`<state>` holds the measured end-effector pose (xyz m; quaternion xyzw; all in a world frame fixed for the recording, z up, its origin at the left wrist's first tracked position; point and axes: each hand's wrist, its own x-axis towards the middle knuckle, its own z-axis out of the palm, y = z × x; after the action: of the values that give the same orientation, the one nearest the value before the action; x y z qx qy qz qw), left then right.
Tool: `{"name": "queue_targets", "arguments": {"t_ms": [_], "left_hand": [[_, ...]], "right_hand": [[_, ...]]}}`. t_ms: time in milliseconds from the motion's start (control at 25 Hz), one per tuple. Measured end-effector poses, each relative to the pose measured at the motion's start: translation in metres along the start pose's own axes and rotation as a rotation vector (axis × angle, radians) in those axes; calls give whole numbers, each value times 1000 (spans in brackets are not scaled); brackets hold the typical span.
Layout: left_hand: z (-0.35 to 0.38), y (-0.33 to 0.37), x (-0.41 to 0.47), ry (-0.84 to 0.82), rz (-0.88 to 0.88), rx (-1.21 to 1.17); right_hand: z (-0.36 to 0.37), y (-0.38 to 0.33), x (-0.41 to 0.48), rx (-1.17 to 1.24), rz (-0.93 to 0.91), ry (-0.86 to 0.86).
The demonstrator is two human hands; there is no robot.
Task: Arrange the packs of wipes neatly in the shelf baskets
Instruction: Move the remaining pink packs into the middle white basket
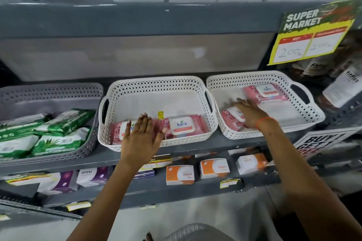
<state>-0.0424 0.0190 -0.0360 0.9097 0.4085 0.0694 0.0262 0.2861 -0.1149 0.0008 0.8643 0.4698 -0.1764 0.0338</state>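
Head view of a grey metal shop shelf point(244, 139) carrying three perforated plastic baskets in a row. The left hand point(141, 135), fingers spread and palm down, rests flat over a pink pack of wipes with a white flip lid point(122, 130) at the front left of the middle white perforated basket point(156, 84); whether it presses the pack cannot be told. Just beside that pack, to its right, lies a second pink "kara" pack point(183, 126), label up. The right hand point(249, 112), fingers extended and flat, lies on a pink pack point(233, 117) at the front left of the right white perforated basket point(264, 78); another pink "kara" pack point(267, 92) lies at that basket's rear, apart from the hand. The grey perforated basket point(51, 92) at left holds several green-and-white wipe packs point(58, 133), heaped unevenly. A yellow "SUPER MARKET" price card point(311, 33) hangs at upper right.
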Motion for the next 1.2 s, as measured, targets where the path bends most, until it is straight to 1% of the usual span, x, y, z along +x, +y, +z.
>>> {"name": "queue_targets", "arguments": {"t_ms": [120, 240, 280, 320, 360, 440, 560, 600, 720, 760, 800, 840, 880, 1000, 1080, 1120, 1200], "left_hand": [[-4, 0, -7, 87, 6, -13], [-3, -7, -16, 194, -41, -28], [-2, -13, -21, 225, -66, -37], [0, -17, -26, 248, -78, -55], [2, -22, -31, 268, -85, -71], [7, -32, -41, 278, -110, -90], [11, -37, -45, 258, -134, -108], [11, -36, -46, 260, -154, -114], [12, -32, -47, 273, -194, -125], [12, -31, -48, 271, -194, -117], [11, -30, -49, 275, -192, -106], [10, -28, -48, 282, -189, -96], [8, -24, -47, 279, -180, -82], [1, -2, -33, 246, -98, -39], [-1, 19, -18, 188, 12, -12], [-1, 30, -10, 156, 72, 3], [2, 49, 3, 92, 152, 12]], "right_hand": [[-5, -9, 1, 30, 65, 202], [-13, -36, -6, 171, 208, 574], [-16, -54, -7, 226, 191, 686], [-17, -72, -8, 280, 137, 761], [-18, -92, -8, 337, 44, 786], [-17, -139, -5, 411, -185, 709], [-5, -203, 8, 293, -417, 491], [1, -222, 14, 252, -482, 393], [19, -261, 28, 134, -610, 27], [21, -266, 32, 139, -629, -49], [19, -266, 35, 201, -627, -96], [16, -263, 35, 303, -610, -100], [12, -257, 34, 404, -586, -25], [-5, -224, 31, 590, -495, 451], [-15, -187, 28, 709, -419, 677], [-19, -162, 29, 739, -357, 784], [-23, -104, 34, 720, -160, 979]]}}
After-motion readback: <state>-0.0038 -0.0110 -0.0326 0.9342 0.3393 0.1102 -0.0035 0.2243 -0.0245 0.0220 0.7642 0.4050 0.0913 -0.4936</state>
